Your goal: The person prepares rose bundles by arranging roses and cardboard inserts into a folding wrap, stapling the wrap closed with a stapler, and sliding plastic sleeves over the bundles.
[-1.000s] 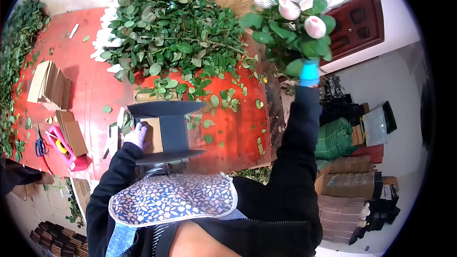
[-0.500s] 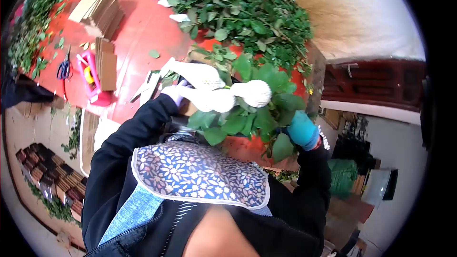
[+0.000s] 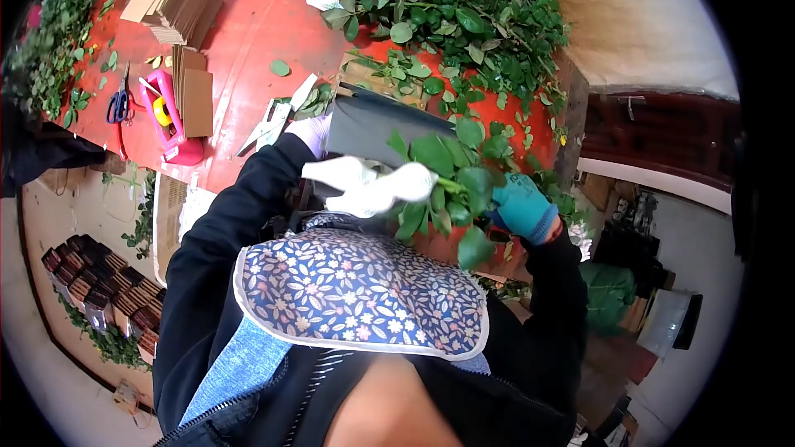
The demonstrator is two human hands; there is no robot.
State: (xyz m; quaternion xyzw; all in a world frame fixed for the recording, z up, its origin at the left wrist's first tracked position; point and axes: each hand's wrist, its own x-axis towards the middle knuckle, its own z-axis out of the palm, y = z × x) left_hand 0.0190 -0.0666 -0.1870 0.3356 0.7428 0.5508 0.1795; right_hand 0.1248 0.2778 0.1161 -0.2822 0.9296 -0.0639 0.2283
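My right hand (image 3: pixel 527 205), in a teal glove, is closed around the leafy stems of roses (image 3: pixel 439 167). Their heads (image 3: pixel 377 186) are covered in white net sleeves and point left, just above my apron. Behind them stands a dark grey panel (image 3: pixel 377 128) on the red table. My left hand (image 3: pixel 310 132), in a pale lilac glove, is at the panel's left edge; its fingers are mostly hidden. Just left of that hand lies a white-and-green flat tool (image 3: pixel 273 122), its kind unclear.
A large heap of leafy stems (image 3: pixel 447 16) covers the table's (image 3: pixel 257 41) far right. At left are cardboard pieces (image 3: pixel 178 0), a pink tape dispenser (image 3: pixel 170 120) and dark-handled scissors (image 3: pixel 120 103). More greenery (image 3: pixel 62 33) lies along the left edge.
The roses in my right hand have come down toward my apron, uncovering the grey panel. Fewer white heads show together now. My left hand shows more clearly at the panel's edge.
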